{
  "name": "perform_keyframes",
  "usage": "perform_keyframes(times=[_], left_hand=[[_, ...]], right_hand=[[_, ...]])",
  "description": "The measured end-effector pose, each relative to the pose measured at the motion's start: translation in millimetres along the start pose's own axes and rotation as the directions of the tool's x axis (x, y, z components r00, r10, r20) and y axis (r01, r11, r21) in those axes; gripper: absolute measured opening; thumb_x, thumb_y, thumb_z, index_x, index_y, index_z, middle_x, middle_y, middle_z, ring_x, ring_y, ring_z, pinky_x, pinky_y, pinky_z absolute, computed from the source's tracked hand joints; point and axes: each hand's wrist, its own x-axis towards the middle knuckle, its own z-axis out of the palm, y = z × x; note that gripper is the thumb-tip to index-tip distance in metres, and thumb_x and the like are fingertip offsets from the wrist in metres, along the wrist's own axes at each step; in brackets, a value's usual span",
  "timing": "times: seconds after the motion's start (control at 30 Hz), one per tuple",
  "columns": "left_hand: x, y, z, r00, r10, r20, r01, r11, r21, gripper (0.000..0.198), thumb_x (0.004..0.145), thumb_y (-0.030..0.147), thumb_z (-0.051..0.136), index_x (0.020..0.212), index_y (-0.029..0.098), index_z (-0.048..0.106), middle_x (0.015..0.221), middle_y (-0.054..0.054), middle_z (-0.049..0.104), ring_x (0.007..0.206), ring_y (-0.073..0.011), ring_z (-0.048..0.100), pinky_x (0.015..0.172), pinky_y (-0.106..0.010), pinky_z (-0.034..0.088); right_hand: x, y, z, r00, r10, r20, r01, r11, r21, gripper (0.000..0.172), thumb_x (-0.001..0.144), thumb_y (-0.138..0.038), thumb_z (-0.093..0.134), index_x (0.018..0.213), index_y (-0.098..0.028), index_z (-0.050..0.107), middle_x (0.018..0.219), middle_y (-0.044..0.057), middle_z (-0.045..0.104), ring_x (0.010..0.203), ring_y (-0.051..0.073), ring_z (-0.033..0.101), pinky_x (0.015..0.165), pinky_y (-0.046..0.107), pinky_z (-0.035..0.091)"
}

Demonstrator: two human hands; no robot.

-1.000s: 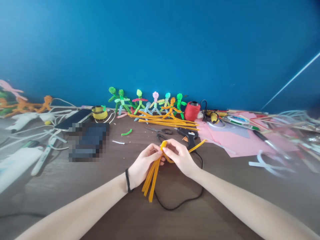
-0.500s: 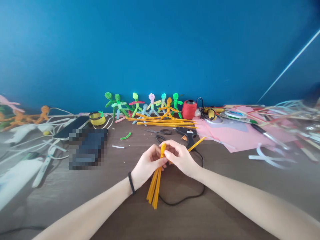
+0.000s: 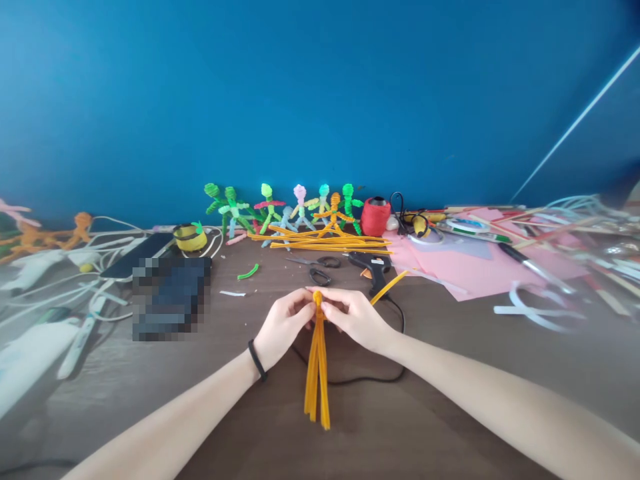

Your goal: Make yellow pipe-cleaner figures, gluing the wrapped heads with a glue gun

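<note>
A bundle of orange pipe cleaners is pinched at its looped top between both hands, its strands hanging down toward me over the brown table. My left hand grips it from the left with closed fingers; a black band circles that wrist. From the right, my right hand pinches the same top, and one orange strand sticks out past it toward the back right.
Several pipe-cleaner figures stand along the blue wall, with loose orange pipe cleaners before them. Scissors, a black glue gun with its cord, red yarn, pink paper, a phone and white cables lie around.
The bundle has swung from slanting down-left to hanging nearly straight down. Both hands have shifted slightly left and lower, still pinching its top.
</note>
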Motion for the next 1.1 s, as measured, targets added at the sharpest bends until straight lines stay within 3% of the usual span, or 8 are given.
perform_keyframes(times=[0.13,0.2,0.37,0.5,0.67,0.93,1.1], left_hand=[[1,2,1.2,0.999,-0.001,-0.044,0.001,1.0,0.006,0.004,0.065,0.019,0.059,0.067,0.015,0.06,0.055,0.003,0.055,0.049,-0.0084,0.047,0.05,-0.02,0.041],[1,2,1.4,0.999,0.004,-0.049,-0.004,1.0,0.01,0.003,0.064,0.018,0.059,0.066,0.016,0.059,0.054,0.004,0.055,0.049,-0.0083,0.047,0.05,-0.02,0.041],[0,-5,-0.8,0.998,0.009,-0.063,-0.004,0.996,0.086,0.004,0.066,0.019,0.055,0.064,0.017,0.054,0.054,0.004,0.053,0.048,-0.0086,0.046,0.048,-0.02,0.038],[-3,-9,-2.2,0.991,0.088,-0.102,-0.057,0.958,0.28,0.008,0.067,0.017,0.052,0.06,0.018,0.049,0.056,0.004,0.05,0.053,-0.0095,0.045,0.053,-0.021,0.037],[-6,-7,-0.7,0.984,0.133,-0.116,-0.075,0.911,0.405,0.011,0.067,0.017,0.05,0.057,0.018,0.047,0.054,0.004,0.046,0.054,-0.0103,0.041,0.054,-0.021,0.033],[-3,-6,0.5,0.994,0.062,-0.087,-0.027,0.931,0.363,0.01,0.066,0.017,0.049,0.056,0.017,0.047,0.054,0.005,0.045,0.055,-0.0101,0.041,0.054,-0.021,0.033],[-1,-5,-1.8,0.998,0.003,-0.059,0.009,0.977,0.211,0.01,0.068,0.021,0.053,0.06,0.016,0.052,0.057,0.003,0.05,0.057,-0.01,0.044,0.056,-0.021,0.036]], right_hand=[[1,0,0,0.999,-0.038,-0.004,0.037,0.999,-0.027,0.035,0.079,-0.018,0.043,0.11,-0.016,0.06,0.084,0.005,0.066,0.088,0.02,0.058,0.076,0.033,0.047],[1,0,1,0.997,-0.07,-0.011,0.07,0.996,-0.054,0.034,0.078,-0.017,0.044,0.109,-0.016,0.06,0.094,0.006,0.065,0.086,0.019,0.058,0.076,0.033,0.046],[1,-2,3,0.997,-0.078,-0.016,0.075,0.984,-0.165,0.019,0.077,-0.015,0.043,0.084,-0.016,0.061,0.068,0.001,0.058,0.058,0.013,0.05,0.056,0.025,0.041],[-1,-6,6,0.997,-0.064,-0.04,0.053,0.973,-0.223,0.014,0.075,-0.015,0.044,0.062,-0.018,0.048,0.057,-0.002,0.048,0.053,0.011,0.043,0.052,0.024,0.035],[-3,-6,9,0.996,-0.069,-0.049,0.054,0.966,-0.252,0.015,0.073,-0.015,0.044,0.059,-0.019,0.041,0.055,-0.003,0.045,0.051,0.011,0.041,0.052,0.023,0.033],[-2,-3,10,0.995,-0.089,-0.035,0.076,0.958,-0.277,0.012,0.072,-0.013,0.043,0.062,-0.018,0.04,0.056,-0.003,0.043,0.052,0.01,0.041,0.052,0.022,0.031],[-1,-4,8,0.998,-0.052,-0.044,0.04,0.969,-0.242,0.011,0.073,-0.014,0.043,0.062,-0.018,0.04,0.056,-0.004,0.042,0.051,0.01,0.04,0.052,0.022,0.03]])
